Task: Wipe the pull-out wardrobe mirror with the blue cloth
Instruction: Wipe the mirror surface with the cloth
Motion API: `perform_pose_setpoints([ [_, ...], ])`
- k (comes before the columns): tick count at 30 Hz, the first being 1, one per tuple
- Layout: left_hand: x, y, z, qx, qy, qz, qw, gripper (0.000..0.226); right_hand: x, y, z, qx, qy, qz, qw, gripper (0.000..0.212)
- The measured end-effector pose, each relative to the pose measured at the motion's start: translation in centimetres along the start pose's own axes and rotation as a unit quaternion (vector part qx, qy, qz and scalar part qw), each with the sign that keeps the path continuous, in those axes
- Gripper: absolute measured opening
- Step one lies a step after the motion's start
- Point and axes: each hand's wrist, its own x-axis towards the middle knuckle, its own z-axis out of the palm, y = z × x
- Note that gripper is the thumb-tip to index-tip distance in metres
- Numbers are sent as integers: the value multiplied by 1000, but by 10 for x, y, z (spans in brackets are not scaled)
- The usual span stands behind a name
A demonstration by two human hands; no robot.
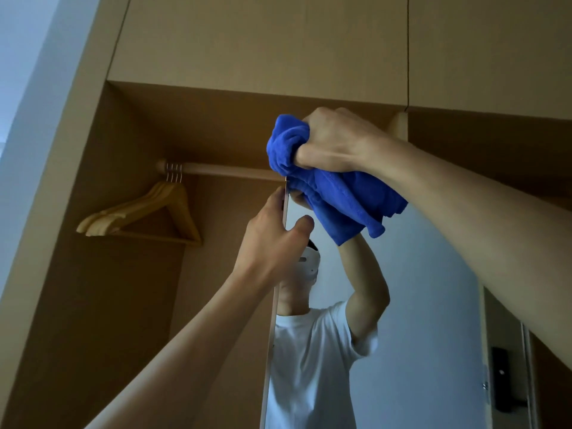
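The right hand (337,140) clutches the bunched blue cloth (334,184) against the mirror (418,305) top. The left hand (272,233) pinches the mirror's left edge. Wooden hangers (145,212) hang on the rail (216,171), left.

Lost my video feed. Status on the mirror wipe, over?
Right hand bunched on blue cloth, pressed at top of mirror. Left hand gripping mirror's edge. Hangers off to the left, nothing in the way.

Both bare arms raised overhead. Left hand (272,230) pinched closed, thumb opposed to fingers. Right hand (334,140) clenched in fist, wrist bent, forearm extended from lower right.
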Motion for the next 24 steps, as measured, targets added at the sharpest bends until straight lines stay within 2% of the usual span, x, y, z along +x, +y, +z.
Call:
perform_pose_setpoints([
  [2,-9,-4,-3,-19,-13,-13,1000,47,1,-3,4,-23,5,-18,1000,15],
  [6,-27,-19,-8,-26,-48,-19,998,51,-5,-6,12,-117,35,-89,989,13],
  [8,-38,-27,-8,-21,-56,-33,998,53,-11,-8,16,-182,56,-155,969,12],
  [12,-68,-42,-10,-21,-70,-49,996,34,-19,-16,24,-269,68,-266,923,16],
  [16,-95,-59,-11,-19,-78,-68,994,23,-26,-23,34,-292,70,-286,910,13],
  [20,-105,-66,-17,-47,-102,-97,989,27,-38,-36,49,-261,43,-259,929,7],
  [24,-106,-73,-19,-158,-107,-144,971,36,-57,-40,65,-236,41,-235,942,5],
])
